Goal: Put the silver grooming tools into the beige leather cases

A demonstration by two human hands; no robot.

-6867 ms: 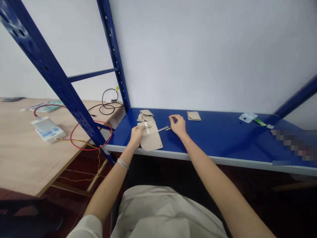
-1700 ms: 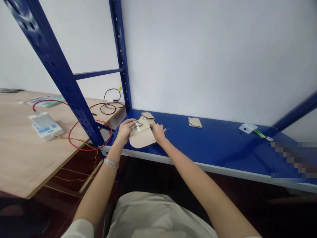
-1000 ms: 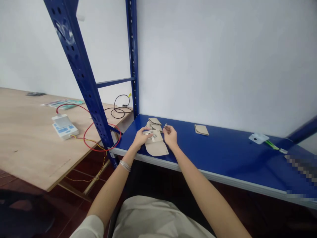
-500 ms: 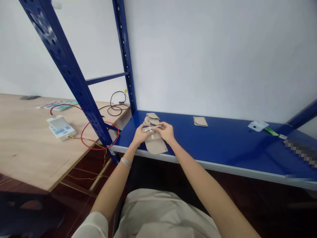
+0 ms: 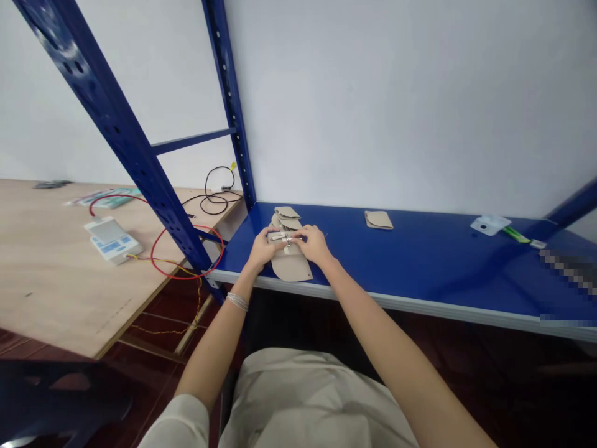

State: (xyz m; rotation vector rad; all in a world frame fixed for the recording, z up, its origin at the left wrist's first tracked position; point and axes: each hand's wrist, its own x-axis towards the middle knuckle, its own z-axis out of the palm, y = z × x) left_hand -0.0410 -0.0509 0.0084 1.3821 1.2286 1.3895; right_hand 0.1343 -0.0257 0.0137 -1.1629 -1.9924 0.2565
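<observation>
My left hand [image 5: 262,250] is closed in a pinch on a small silver tool that looks like a nail clipper [image 5: 278,236]. Close beside it, the fingertips of my right hand [image 5: 314,245] touch the right end of the shiny metal; whether that is a second piece I cannot tell. Under both hands lies an unfolded beige case [image 5: 291,269], its rounded flap toward the shelf's front edge. Its middle is largely hidden by my fingers. Just behind it rests a folded beige pouch [image 5: 287,213].
Another folded beige pouch [image 5: 379,219] lies on the blue shelf [image 5: 420,261]. Farther right are a clear plastic packet [image 5: 489,224] and a green-handled cutter [image 5: 516,235]. A blue upright post [image 5: 135,149] stands left, before a wooden table [image 5: 56,267] with a white device [image 5: 112,239] and looped cables.
The silver tool has turned from a slant between both hands to nearly level at my left fingertips. My right fingers have shifted slightly around the metal. The view has tilted a little.
</observation>
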